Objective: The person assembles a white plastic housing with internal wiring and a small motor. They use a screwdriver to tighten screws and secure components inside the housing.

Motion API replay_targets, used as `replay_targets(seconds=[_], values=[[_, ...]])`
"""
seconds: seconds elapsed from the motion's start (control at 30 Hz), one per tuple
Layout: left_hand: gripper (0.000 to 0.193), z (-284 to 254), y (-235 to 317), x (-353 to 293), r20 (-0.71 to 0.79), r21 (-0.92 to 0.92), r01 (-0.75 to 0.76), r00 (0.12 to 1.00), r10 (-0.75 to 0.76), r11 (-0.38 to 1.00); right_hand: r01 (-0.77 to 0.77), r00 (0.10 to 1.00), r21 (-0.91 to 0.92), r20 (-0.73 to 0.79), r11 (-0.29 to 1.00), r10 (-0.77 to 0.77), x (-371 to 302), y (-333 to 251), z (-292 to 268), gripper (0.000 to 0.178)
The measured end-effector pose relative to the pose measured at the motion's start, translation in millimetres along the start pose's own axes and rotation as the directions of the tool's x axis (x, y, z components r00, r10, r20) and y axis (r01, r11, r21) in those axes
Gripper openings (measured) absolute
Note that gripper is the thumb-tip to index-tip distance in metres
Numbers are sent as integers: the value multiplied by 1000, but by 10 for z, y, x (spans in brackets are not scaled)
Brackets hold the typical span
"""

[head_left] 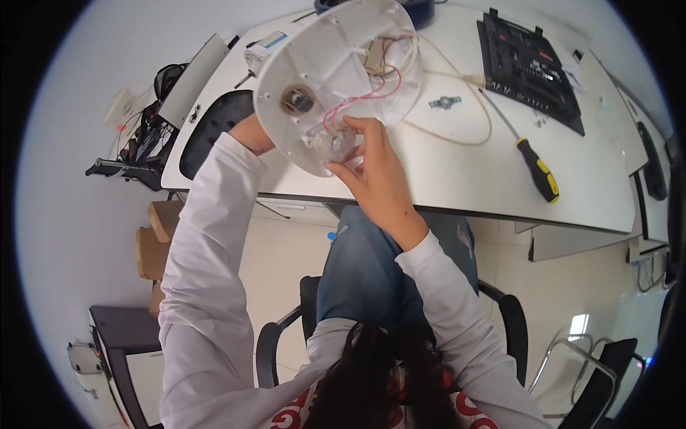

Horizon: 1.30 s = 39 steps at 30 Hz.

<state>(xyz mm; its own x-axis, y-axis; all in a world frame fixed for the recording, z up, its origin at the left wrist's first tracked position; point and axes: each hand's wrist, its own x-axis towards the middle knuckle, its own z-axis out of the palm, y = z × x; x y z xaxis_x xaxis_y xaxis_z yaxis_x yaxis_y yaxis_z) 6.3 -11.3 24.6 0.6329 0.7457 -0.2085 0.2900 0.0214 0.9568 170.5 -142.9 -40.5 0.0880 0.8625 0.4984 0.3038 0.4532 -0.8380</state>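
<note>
A white plastic housing (pixel 275 64) stands tilted over the table's near edge, its hollow inner side facing me. My left hand (pixel 253 136) reaches behind its left side and holds it up; the fingers are hidden there. Inside the lower end sits a clear, rounded part (pixel 336 146). My right hand (pixel 377 175) grips this part between thumb and fingers. Thin red wires (pixel 366 97) run from it up to a pale component (pixel 374 58) in the housing's upper end. A round opening with a dark centre (pixel 299 101) lies left of the wires.
To the right lie a yellow-black screwdriver (pixel 537 170), an open black tool case (pixel 525 68), loose small screws (pixel 541 121) and a grey metal piece (pixel 445 103). A pale cable (pixel 489 129) loops over the white table (pixel 457 175). Left is a black tray (pixel 207 139).
</note>
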Motion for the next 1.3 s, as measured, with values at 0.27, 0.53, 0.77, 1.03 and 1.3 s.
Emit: replay_targets(seconds=[0.27, 0.53, 0.77, 1.03, 1.3], values=[[34, 60, 2, 33, -68, -6, -126, 990, 126, 992, -22, 1000, 23, -5, 999, 22, 23, -8, -21, 49], [39, 81, -24, 12, -127, -5, -205, 971, 202, 979, -11, 1000, 16, -4, 1000, 11, 24, -4, -34, 49], [44, 140, -91, -54, -189, -14, -261, 949, 253, 965, -17, 1000, 23, -1, 1000, 17, 20, -15, -33, 49], [50, 278, -279, -82, -292, -17, -370, 890, 349, 929, -15, 1000, 32, -16, 999, 16, 56, -17, -30, 66], [42, 494, -735, -321, -669, -143, -469, 695, 264, 872, -41, 997, -220, -69, 975, 26, -167, -214, -546, 67]])
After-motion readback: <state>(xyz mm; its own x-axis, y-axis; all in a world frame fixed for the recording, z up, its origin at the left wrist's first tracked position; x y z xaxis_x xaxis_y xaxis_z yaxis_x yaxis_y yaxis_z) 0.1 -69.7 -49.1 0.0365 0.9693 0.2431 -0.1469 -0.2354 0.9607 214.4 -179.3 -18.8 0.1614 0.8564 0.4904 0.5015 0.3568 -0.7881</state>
